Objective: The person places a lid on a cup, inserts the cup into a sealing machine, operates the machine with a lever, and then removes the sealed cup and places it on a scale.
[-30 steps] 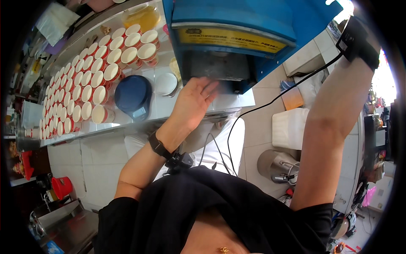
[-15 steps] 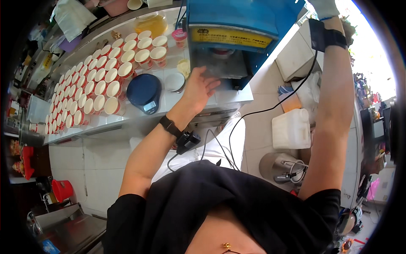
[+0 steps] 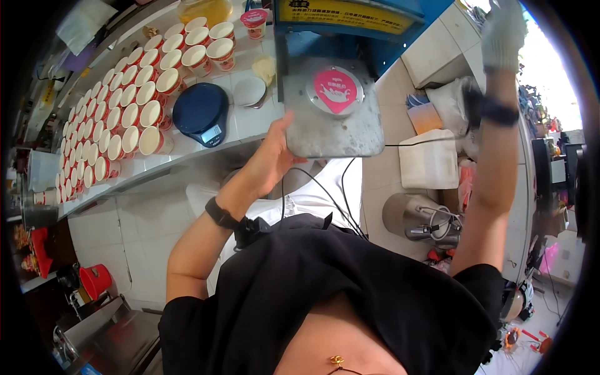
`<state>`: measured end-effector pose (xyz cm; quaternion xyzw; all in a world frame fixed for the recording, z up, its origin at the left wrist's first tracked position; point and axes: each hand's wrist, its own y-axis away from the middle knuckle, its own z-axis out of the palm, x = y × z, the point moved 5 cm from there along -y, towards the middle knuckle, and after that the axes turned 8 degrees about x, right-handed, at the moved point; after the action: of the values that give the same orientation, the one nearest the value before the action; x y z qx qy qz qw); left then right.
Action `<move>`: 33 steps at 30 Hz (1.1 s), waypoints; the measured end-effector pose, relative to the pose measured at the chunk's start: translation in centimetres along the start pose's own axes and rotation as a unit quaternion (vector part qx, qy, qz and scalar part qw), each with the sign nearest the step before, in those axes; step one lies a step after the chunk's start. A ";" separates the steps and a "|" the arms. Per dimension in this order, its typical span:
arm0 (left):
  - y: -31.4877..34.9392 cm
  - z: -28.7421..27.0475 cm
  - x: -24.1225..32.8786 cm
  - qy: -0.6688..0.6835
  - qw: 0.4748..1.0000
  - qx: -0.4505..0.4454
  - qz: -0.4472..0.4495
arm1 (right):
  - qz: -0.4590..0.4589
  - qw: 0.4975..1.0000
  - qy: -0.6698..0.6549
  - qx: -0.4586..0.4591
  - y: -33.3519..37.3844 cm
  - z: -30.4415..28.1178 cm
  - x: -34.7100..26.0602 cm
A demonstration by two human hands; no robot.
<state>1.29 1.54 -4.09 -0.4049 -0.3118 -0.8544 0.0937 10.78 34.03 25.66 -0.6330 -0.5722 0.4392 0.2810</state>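
Observation:
A grey metal sliding tray (image 3: 334, 134) sticks out toward me from the blue cup-sealing machine (image 3: 431, 15). A cup with a pink printed lid (image 3: 334, 87) sits in the tray's round holder, its body hidden below. My left hand (image 3: 272, 156) grips the tray's near left edge, thumb along the side and fingers partly hidden beneath. Up at the far right is my right hand (image 3: 503, 40), in a pale glove and smeared by motion; its fingers and anything in them cannot be made out.
Rows of open red-and-white paper cups (image 3: 128, 115) cover the counter's left. Nearer the machine are a blue kitchen scale (image 3: 200, 111), a stack of round lids (image 3: 249, 92) and a pink-lidded cup (image 3: 254, 24). A white jerrycan (image 3: 428, 162) and a steel can (image 3: 403, 215) stand on the floor.
The tray has slid out of the machine toward me, bringing the pink-lidded cup into sight. My left hand has closed on its edge. My right hand has shifted slightly.

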 end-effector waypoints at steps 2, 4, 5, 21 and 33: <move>0.0 0.3 -0.4 -0.005 1.000 -0.024 -0.003 | 0.025 0.995 -0.026 -0.089 5.9 1.3 -3.5; 0.6 -0.4 -0.5 -0.010 0.999 -0.032 0.000 | 0.079 0.968 -0.076 -0.226 11.5 6.0 -6.5; 0.7 -0.3 -0.4 0.005 0.999 -0.031 -0.007 | 0.106 0.952 -0.079 -0.275 14.0 7.9 -7.5; -5.9 0.1 0.0 0.244 0.966 -0.040 -0.070 | 0.266 0.898 -0.106 -0.334 15.7 20.7 -5.3; -7.8 1.4 -1.5 0.263 0.945 -0.155 -0.113 | 0.256 0.883 -0.147 -0.364 17.5 14.9 -5.1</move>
<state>-0.04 8.42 -8.12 -0.1369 -0.1837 -0.9734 0.0111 6.24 23.62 5.01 -0.7437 -0.5441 0.3449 -0.1784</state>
